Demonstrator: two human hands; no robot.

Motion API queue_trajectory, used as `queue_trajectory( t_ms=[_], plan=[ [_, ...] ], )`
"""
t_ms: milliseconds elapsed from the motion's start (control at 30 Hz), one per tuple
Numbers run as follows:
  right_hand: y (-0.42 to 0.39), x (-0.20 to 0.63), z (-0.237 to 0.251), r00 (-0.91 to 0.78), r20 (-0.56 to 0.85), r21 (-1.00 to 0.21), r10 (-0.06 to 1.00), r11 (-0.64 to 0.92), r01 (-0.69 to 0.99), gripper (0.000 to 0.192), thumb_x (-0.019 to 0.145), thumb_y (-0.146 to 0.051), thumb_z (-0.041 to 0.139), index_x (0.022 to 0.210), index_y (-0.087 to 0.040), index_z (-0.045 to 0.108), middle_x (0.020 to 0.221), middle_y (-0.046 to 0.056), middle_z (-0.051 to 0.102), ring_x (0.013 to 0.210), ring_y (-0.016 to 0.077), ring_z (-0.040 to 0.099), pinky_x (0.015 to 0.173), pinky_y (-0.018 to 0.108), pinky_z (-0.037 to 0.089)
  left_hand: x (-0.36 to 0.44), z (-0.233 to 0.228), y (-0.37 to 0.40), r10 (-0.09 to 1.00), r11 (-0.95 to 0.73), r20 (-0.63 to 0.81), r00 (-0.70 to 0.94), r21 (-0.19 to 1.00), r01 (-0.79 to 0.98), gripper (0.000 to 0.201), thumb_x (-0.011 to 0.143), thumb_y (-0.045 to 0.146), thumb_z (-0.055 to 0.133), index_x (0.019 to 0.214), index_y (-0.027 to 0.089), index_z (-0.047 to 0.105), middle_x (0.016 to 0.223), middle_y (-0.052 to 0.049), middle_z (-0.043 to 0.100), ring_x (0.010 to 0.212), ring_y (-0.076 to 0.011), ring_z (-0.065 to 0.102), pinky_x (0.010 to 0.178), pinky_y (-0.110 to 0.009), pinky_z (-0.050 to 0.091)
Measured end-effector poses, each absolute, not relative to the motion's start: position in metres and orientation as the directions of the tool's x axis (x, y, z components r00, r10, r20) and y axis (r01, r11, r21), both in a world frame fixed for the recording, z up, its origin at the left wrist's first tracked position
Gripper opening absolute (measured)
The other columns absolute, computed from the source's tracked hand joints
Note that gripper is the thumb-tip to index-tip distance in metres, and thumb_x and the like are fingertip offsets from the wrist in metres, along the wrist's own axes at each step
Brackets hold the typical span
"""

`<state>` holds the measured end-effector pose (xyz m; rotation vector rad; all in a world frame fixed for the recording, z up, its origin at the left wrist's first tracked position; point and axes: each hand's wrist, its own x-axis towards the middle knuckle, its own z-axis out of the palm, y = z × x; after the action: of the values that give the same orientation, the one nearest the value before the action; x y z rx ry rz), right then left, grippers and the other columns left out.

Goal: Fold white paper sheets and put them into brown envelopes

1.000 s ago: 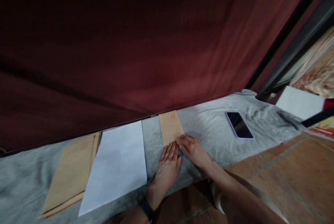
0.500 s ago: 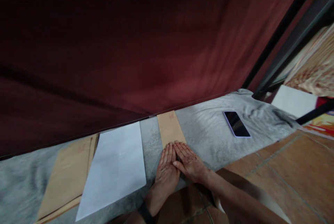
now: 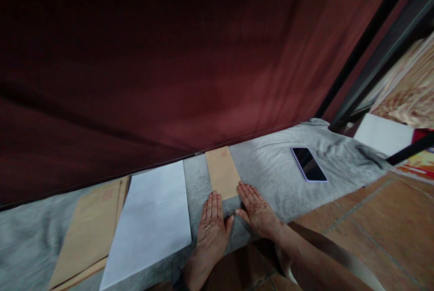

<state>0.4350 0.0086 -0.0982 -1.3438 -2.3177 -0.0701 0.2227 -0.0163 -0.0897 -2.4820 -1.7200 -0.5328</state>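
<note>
Both flat, empty hands, left hand [image 3: 212,224] and right hand [image 3: 258,210], are being drawn back off the brown envelope [image 3: 223,173], pressing apparently finished.

Both hands [image 3: 233,221] flat, palms down, fingers extended, side by side.

The brown envelope [image 3: 222,171] carries a small red mark near its top, too blurred to read.
</note>
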Motion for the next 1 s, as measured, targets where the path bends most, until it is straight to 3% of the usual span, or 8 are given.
queue_trajectory(
  t_ms=[133, 267, 400, 533, 667, 800, 900, 1000],
  plan=[
    [0.009, 0.432, -0.102, -0.404, 0.433, -0.156, 0.806, 0.509, 0.847, 0.071, 0.105, -0.047, 0.046, 0.16, -0.005, 0.029, 0.16, 0.022, 0.042, 0.15, 0.0319, 0.039, 0.122, 0.052, 0.037, 0.222, -0.083, -0.008, 0.918, -0.307, 0.311, 0.247, 0.161, 0.938, 0.053, 0.101, 0.035, 0.043, 0.145, 0.009, 0.053, 0.149, -0.022, 0.056, 0.138, -0.0342, 0.054, 0.111, -0.051, 0.047],
    [0.012, 0.424, -0.107, -0.363, 0.438, -0.165, 0.822, 0.471, 0.867, 0.076, 0.103, -0.05, 0.047, 0.16, -0.003, 0.027, 0.159, 0.025, 0.041, 0.149, 0.0359, 0.038, 0.121, 0.057, 0.035, 0.224, -0.069, 0.01, 0.945, -0.227, 0.292, 0.147, 0.263, 0.938, 0.04, 0.101, 0.026, 0.042, 0.131, 0.015, 0.064, 0.133, -0.016, 0.068, 0.126, -0.031, 0.061, 0.107, -0.048, 0.05],
    [0.014, 0.418, -0.11, -0.334, 0.46, -0.162, 0.823, 0.447, 0.88, 0.075, 0.104, -0.049, 0.045, 0.16, -0.002, 0.027, 0.158, 0.027, 0.042, 0.149, 0.036, 0.038, 0.122, 0.058, 0.033, 0.226, -0.063, 0.026, 0.97, -0.111, 0.243, 0.022, 0.36, 0.926, 0.04, 0.095, 0.022, 0.05, 0.132, 0.009, 0.06, 0.121, -0.019, 0.069, 0.115, -0.0324, 0.065, 0.1, -0.048, 0.053],
    [0.015, 0.416, -0.11, -0.314, 0.449, -0.165, 0.836, 0.424, 0.891, 0.072, 0.104, -0.049, 0.043, 0.158, -0.002, 0.032, 0.158, 0.026, 0.043, 0.149, 0.0357, 0.039, 0.122, 0.057, 0.033, 0.225, -0.068, 0.036, 0.975, -0.065, 0.218, -0.05, 0.489, 0.87, 0.049, 0.089, 0.022, 0.06, 0.136, 0.011, 0.055, 0.117, -0.019, 0.071, 0.11, -0.0333, 0.067, 0.093, -0.046, 0.054],
    [0.017, 0.414, -0.11, -0.3, 0.425, -0.177, 0.854, 0.403, 0.898, 0.07, 0.104, -0.047, 0.045, 0.157, -0.002, 0.033, 0.159, 0.026, 0.042, 0.149, 0.0369, 0.039, 0.121, 0.057, 0.034, 0.22, -0.066, 0.049, 0.989, 0.063, 0.043, -0.141, 0.741, 0.669, 0.064, 0.08, 0.022, 0.069, 0.141, 0.014, 0.049, 0.087, -0.007, 0.075, 0.082, -0.0268, 0.072, 0.074, -0.037, 0.053],
    [0.019, 0.408, -0.105, -0.276, 0.443, -0.183, 0.853, 0.387, 0.904, 0.072, 0.103, -0.042, 0.045, 0.16, -0.003, 0.025, 0.158, 0.026, 0.042, 0.147, 0.0381, 0.041, 0.119, 0.058, 0.035, 0.221, -0.052, 0.057, 0.961, 0.247, -0.202, -0.188, 0.933, 0.262, 0.066, 0.071, 0.025, 0.075, 0.133, 0.014, 0.054, 0.068, 0.002, 0.069, 0.066, -0.0203, 0.067, 0.065, -0.031, 0.049],
    [0.021, 0.401, -0.094, -0.263, 0.445, -0.196, 0.856, 0.38, 0.904, 0.073, 0.102, -0.037, 0.046, 0.163, -0.008, 0.019, 0.16, 0.023, 0.041, 0.147, 0.0374, 0.042, 0.119, 0.057, 0.036, 0.228, -0.039, 0.054, 0.955, 0.277, -0.28, -0.094, 0.96, -0.042, 0.059, 0.068, 0.029, 0.079, 0.123, 0.017, 0.061, 0.076, 0.0, 0.073, 0.071, -0.0195, 0.068, 0.066, -0.029, 0.05],
    [0.026, 0.399, -0.078, -0.25, 0.406, -0.222, 0.879, 0.36, 0.906, 0.064, 0.099, -0.021, 0.041, 0.161, -0.01, 0.028, 0.158, 0.022, 0.045, 0.14, 0.0366, 0.052, 0.112, 0.054, 0.044, 0.236, -0.028, 0.049, 0.962, 0.268, -0.273, -0.017, 0.953, -0.143, 0.06, 0.067, 0.033, 0.082, 0.122, 0.018, 0.063, 0.079, -0.001, 0.074, 0.069, -0.0173, 0.066, 0.063, -0.027, 0.048]
  ],
)
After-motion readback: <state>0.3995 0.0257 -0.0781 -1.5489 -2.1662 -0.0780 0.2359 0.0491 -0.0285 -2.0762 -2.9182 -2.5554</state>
